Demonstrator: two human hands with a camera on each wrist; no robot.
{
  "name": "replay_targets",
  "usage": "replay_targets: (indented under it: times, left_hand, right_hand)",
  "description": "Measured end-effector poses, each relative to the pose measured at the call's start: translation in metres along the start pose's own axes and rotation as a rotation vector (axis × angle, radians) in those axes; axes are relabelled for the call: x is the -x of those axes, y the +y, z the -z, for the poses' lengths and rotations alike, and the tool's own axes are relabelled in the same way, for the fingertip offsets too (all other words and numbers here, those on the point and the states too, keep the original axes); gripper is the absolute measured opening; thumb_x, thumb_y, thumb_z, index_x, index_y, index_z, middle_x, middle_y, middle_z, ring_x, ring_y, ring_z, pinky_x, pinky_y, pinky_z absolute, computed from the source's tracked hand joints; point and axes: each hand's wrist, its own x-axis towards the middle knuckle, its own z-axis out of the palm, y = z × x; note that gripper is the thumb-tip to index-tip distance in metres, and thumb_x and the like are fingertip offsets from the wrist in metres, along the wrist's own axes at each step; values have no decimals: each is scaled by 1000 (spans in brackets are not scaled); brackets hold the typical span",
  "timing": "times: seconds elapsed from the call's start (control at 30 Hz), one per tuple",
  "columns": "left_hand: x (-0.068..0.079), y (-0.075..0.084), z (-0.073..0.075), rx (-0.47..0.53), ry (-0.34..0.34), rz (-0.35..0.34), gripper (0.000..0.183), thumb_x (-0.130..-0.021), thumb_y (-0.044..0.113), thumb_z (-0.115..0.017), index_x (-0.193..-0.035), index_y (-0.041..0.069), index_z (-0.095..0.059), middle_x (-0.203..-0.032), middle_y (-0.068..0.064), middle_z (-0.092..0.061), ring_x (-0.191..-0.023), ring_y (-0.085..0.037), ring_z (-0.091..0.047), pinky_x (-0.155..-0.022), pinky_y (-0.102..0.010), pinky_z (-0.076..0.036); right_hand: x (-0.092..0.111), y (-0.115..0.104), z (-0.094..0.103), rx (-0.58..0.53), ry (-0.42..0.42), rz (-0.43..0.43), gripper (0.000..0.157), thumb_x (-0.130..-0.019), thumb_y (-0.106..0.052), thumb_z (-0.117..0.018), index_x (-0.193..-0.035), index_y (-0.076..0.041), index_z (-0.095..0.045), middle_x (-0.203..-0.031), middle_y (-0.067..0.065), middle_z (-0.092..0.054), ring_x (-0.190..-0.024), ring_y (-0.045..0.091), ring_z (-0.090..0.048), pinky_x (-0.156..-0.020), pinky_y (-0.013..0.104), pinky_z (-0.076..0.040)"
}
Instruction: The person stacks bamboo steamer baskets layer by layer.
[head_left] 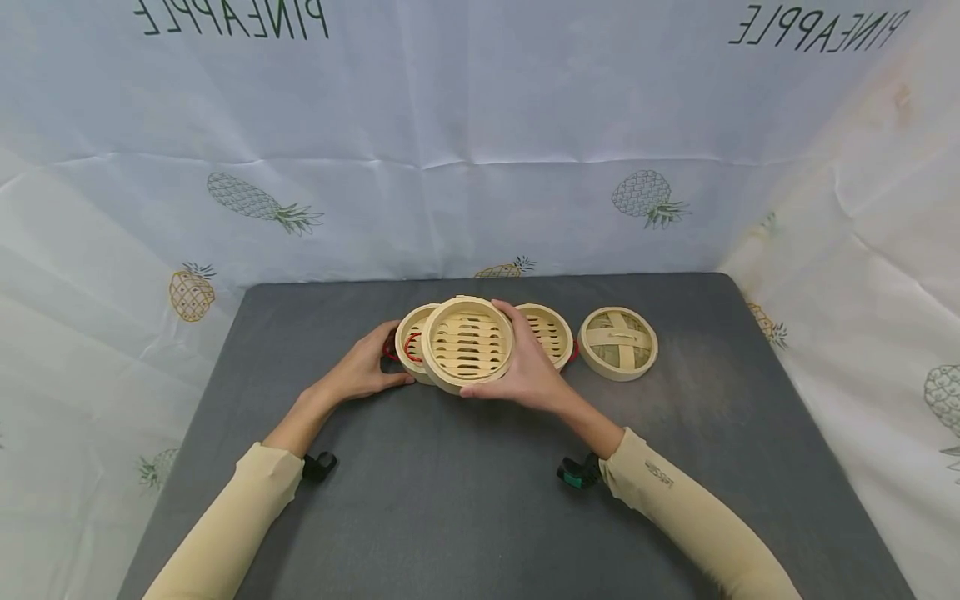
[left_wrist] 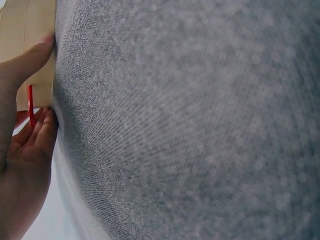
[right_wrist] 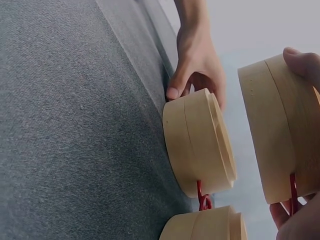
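Observation:
My right hand [head_left: 531, 371] grips a round bamboo steamer basket [head_left: 467, 340] with a slatted base, thumb at its near edge and fingers at the far side. In the right wrist view this raised basket [right_wrist: 267, 125] is apart from the table. My left hand [head_left: 363, 365] holds a second steamer basket [right_wrist: 187, 142] by its left side; that one stands on the table, partly covered by the raised basket in the head view. Red loops show on the baskets' sides. A third steamer basket [head_left: 553, 335] stands partly behind my right hand.
A woven bamboo steamer lid [head_left: 618, 354] lies right of the baskets on the dark grey table [head_left: 450, 500]. White cloth [head_left: 465, 217] printed with pineapples hangs behind the table and along both sides.

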Motion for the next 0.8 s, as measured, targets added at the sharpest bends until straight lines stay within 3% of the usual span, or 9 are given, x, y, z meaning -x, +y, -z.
replay_targets:
  times: [0.8]
  left_hand:
    - [1, -1, -2, -4, 21, -27, 100, -84, 22, -96, -163, -2, -39, -159, -27, -52, -143, -45, -56, -117, -64, -48]
  right_hand:
    - [-17, 2, -9, -2, -3, 2, 132, -69, -32, -104, -172, -21, -23, -167, 13, -39, -151, 33, -47, -124, 60, -42]
